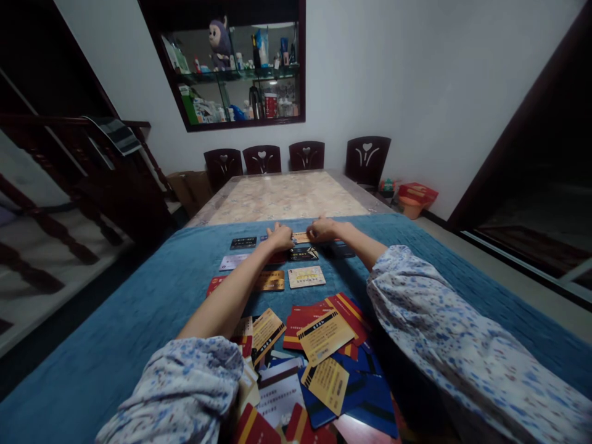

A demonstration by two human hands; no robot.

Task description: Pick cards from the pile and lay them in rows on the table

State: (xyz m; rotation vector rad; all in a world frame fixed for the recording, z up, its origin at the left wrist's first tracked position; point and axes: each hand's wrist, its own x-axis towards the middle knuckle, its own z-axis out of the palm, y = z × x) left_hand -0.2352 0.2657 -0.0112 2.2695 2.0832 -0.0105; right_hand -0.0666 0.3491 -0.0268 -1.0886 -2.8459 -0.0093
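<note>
My left hand (279, 237) and my right hand (322, 229) are at the far row of cards on the blue cloth. Between them lies a gold card (301, 237), the fingers of each hand closed at one end of it. Part of the card is hidden by the fingers. Just nearer is a black card (303, 253), and a dark card (341, 251) lies below my right wrist. A white card with yellow print (307, 277) and a gold-brown card (270, 280) form a nearer row. My left forearm covers part of the rows.
A loose heap of red, blue, gold and silver cards, with a gold card (326, 337) on top, lies close to me between my sleeves. Blue cloth (152, 296) covers the near table; beyond it shows the patterned tabletop (287, 197). Dark chairs (261, 159) stand behind.
</note>
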